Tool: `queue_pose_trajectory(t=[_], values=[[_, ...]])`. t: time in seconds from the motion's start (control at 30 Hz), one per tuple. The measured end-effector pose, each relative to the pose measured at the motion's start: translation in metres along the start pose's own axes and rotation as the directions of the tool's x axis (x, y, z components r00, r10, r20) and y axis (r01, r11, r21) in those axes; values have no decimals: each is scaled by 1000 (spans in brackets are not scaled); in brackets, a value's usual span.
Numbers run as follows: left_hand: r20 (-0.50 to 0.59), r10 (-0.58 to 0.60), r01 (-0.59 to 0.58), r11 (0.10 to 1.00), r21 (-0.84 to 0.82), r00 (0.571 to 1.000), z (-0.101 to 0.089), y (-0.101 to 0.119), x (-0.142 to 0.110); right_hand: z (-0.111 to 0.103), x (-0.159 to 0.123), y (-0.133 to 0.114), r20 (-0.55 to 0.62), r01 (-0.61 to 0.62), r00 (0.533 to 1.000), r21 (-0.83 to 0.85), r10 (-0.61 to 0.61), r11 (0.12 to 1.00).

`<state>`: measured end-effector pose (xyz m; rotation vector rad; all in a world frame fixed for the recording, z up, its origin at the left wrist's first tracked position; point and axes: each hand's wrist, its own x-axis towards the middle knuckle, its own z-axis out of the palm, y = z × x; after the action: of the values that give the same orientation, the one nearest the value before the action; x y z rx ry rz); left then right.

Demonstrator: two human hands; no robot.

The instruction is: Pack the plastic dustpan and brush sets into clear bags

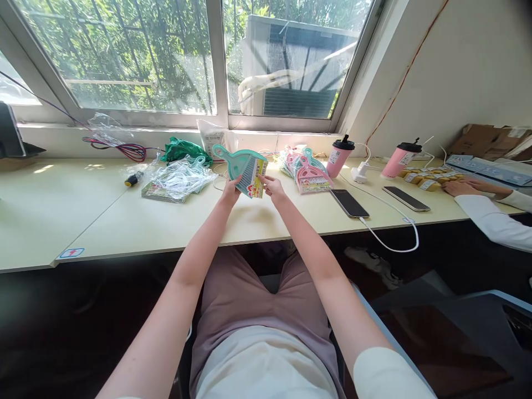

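Observation:
Both my hands hold up a teal mini dustpan [239, 162] with a small brush [249, 176] lying in it, above the table's front half. My left hand [231, 188] is closed on the dustpan's lower left edge. On the other side, the fingers of my right hand [272, 187] pinch a yellow printed card [260, 176] at the set's right edge. Just right of that hand lie bagged pink and teal dustpan sets [311, 176]. To the left is a pile of clear plastic bags [180, 178].
A screwdriver [133, 178] and a green bag [185, 149] lie left. Two pink cups [339, 158], a charger [361, 172] and two phones [349, 203] are at right, with a white cable [399, 250] hanging past the table edge. Another person's hands [465, 187] touch yellow packs [428, 180].

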<state>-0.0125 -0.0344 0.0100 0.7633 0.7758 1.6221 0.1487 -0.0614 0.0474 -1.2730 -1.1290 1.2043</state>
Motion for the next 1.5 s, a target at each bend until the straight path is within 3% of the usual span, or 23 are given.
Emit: queue_pose_trajectory(t=[0.1, 0.2, 0.3, 0.5, 0.73, 0.83, 0.93, 1.0, 1.07, 1.23, 1.5], values=[[84, 32, -32, 999, -7, 996, 2, -1, -4, 18, 7, 4, -162, -18, 986, 81, 31, 997], [157, 63, -63, 998, -5, 986, 3, -2, -7, 30, 15, 7, -262, -35, 964, 52, 48, 998], [202, 76, -81, 997, 19, 976, 4, -3, -8, 32, 21, 8, -277, -22, 961, -59, 5, 998], [185, 84, -93, 995, 40, 979, 1, -8, -4, 27, 17, 10, -211, 16, 973, -363, -99, 932], [161, 63, -74, 995, 63, 985, 1, -9, -2, 23, 13, 9, -325, -31, 932, -515, -161, 856], [174, 71, -86, 993, 77, 982, 1, -9, -1, 19, 19, 14, -378, -3, 911, -406, -164, 914], [203, 83, -103, 990, 94, 976, 1, -9, -2, 15, 27, 21, -216, 37, 975, -33, -44, 999], [210, 88, -112, 988, 103, 974, 1, -9, -3, 13, 29, 24, -94, 12, 996, 204, 8, 979], [211, 85, -111, 987, 114, 974, 1, -8, -4, 11, 29, 24, -70, -15, 997, 310, 38, 950], [223, 60, -95, 985, 147, 973, 4, -5, -8, 4, 24, 15, -83, -62, 992, 308, 91, 949], [241, 89, -141, 969, 205, 966, 7, -12, -6, -6, 29, 14, 7, -90, 996, 218, 90, 972]])
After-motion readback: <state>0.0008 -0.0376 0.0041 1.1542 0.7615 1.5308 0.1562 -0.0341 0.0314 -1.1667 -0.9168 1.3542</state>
